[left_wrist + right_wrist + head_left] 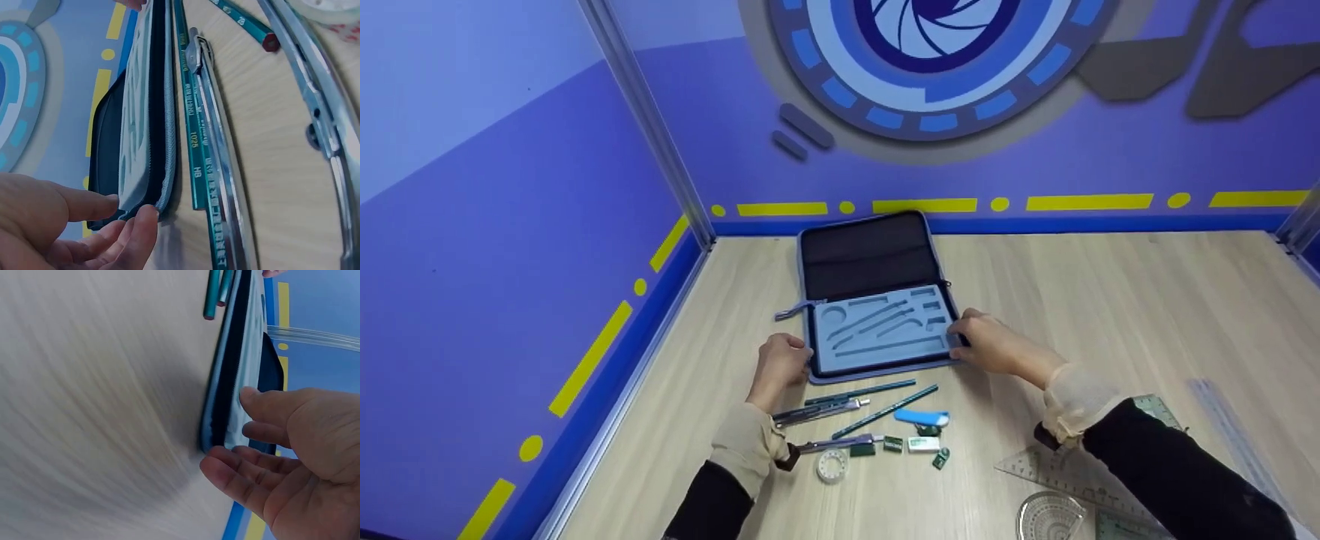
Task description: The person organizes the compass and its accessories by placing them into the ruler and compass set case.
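Note:
An unzipped stationery case (pixel 870 255) lies spread on the table, its dark lid folded back toward the wall. Its pale blue foam insert (pixel 855 311) shows vacant shaped slots. At the near left side, my left hand (pixel 781 364) pinches the case's corner; the left wrist view shows thumb and fingers at the zip edge (pixel 169 112). My right hand (pixel 994 345) holds the opposite side, thumb over the insert and fingers along the outer edge in the right wrist view. Just in front lie green pencils (pixel 885 412) and a metal compass (pixel 829 409).
Nearer me are a blue-handled piece (pixel 921 418), a white eraser (pixel 923 445), small green pieces (pixel 862 450), another metal instrument (pixel 840 442) and a round white roll (pixel 832 466). A set square (pixel 1046 469), protractor (pixel 1050 517) and clear ruler (pixel 1230 427) lie around my right forearm. Walls bound the table behind and left.

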The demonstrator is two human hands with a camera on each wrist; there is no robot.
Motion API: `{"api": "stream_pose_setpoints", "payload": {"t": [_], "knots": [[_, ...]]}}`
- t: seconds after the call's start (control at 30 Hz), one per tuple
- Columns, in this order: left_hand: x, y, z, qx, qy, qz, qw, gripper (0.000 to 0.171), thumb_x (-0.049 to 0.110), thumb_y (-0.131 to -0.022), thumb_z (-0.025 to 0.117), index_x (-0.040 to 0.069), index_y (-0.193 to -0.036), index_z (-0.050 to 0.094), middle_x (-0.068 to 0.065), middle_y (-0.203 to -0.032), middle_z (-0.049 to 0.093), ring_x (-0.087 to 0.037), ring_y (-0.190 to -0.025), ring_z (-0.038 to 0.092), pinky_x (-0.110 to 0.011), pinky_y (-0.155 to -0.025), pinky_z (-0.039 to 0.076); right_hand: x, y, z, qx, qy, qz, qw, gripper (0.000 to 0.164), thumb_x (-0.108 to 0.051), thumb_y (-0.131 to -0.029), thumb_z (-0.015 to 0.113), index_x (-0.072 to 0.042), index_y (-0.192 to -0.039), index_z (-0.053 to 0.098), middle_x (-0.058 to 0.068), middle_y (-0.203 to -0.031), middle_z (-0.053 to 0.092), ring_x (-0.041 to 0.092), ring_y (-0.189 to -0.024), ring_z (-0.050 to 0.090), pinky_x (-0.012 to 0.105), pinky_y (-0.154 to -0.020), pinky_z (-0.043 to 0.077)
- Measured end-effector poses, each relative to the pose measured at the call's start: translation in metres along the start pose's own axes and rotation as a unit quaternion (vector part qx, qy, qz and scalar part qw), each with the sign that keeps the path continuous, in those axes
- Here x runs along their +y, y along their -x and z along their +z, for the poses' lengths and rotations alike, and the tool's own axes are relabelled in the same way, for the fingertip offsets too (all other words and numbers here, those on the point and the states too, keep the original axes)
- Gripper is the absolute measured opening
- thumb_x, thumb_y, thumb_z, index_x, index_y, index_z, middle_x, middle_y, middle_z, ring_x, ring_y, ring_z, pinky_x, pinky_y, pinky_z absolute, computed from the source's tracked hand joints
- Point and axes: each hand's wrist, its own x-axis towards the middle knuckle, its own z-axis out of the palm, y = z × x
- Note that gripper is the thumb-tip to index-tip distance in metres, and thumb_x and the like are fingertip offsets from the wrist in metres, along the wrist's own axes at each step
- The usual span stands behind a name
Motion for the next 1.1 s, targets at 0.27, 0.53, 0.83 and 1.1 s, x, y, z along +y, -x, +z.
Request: {"api": "stream_pose_setpoints", "payload": {"t": [0.27,0.53,0.83,1.1], "knots": [[-0.002,-0.002,0.006,-0.009,-0.011,0.024,0.9996,0.007,0.002,-0.094,0.065,0.000,-0.088,0.065,-0.002,-0.062,0.059,-0.009,-0.053,0.055,-0.022,-0.051,0.045,0.000,-0.001,0.007,0.018,-0.015,0.008,1.000,0.023,-0.002,-0.091,0.071,0.006,-0.113,0.069,0.018,-0.103,0.065,0.028,-0.089,0.064,0.043,-0.077,0.056],[0.002,-0.004,0.007,0.000,-0.065,0.033,0.9974,0.012,-0.003,-0.090,0.060,-0.002,-0.094,0.071,-0.002,-0.063,0.059,-0.010,-0.053,0.052,-0.022,-0.049,0.041,0.000,-0.005,0.011,0.013,-0.040,0.027,0.999,0.021,0.000,-0.092,0.068,0.003,-0.113,0.067,0.013,-0.097,0.067,0.022,-0.085,0.061,0.040,-0.075,0.053],[0.005,-0.007,0.011,0.001,-0.085,0.043,0.9954,0.022,-0.006,-0.086,0.054,0.006,-0.071,0.064,0.005,-0.053,0.046,-0.008,-0.048,0.041,-0.022,-0.045,0.032,0.003,-0.007,0.008,-0.003,-0.050,0.041,0.998,0.025,-0.001,-0.094,0.067,0.005,-0.118,0.064,0.010,-0.092,0.063,0.020,-0.081,0.055,0.036,-0.070,0.047],[0.006,-0.008,0.013,-0.005,-0.095,0.069,0.9931,0.042,-0.003,-0.088,0.061,0.017,-0.058,0.040,0.006,-0.050,0.034,-0.009,-0.046,0.033,-0.024,-0.046,0.026,0.007,-0.008,0.006,0.001,-0.049,0.032,0.998,0.021,-0.002,-0.091,0.071,0.005,-0.109,0.064,0.011,-0.091,0.064,0.021,-0.080,0.056,0.038,-0.070,0.049]]}}
